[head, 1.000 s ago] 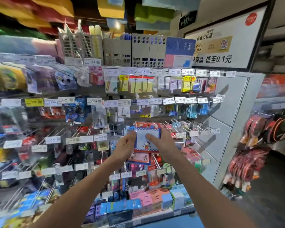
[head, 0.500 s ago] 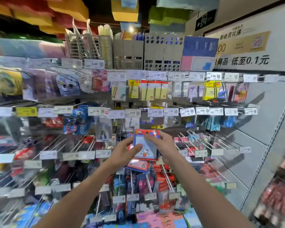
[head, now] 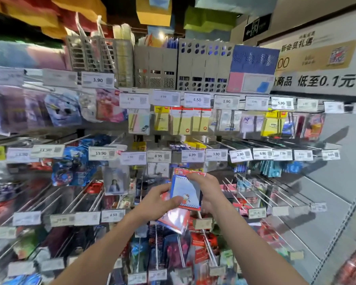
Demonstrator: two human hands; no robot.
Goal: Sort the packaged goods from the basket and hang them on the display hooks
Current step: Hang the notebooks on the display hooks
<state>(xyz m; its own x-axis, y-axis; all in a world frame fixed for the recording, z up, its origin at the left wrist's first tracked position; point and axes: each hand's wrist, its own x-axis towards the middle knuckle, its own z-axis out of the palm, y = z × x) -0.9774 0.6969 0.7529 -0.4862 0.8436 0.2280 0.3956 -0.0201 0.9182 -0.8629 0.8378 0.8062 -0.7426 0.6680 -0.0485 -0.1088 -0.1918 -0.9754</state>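
A small notepad pack (head: 186, 189), blue-checked with a red header and a cartoon cat, is held up in front of the display hooks (head: 261, 190). My left hand (head: 158, 199) grips its lower left edge, thumb across the front. My right hand (head: 206, 188) pinches its top right corner near the red header. A second similar pack (head: 176, 220) hangs tilted just below the held one. The basket is out of view.
Rows of metal hooks with price tags (head: 193, 156) fill the wall; several hooks at the right (head: 286, 194) are bare. File boxes (head: 203, 66) stand on the top shelf. A white promotional sign (head: 317, 64) is at upper right. Packed goods hang left and below.
The view has swung left and closer to the rack. Both hands kept hold of the notepad pack and raised it slightly toward the hooks under the 6.99 tag.
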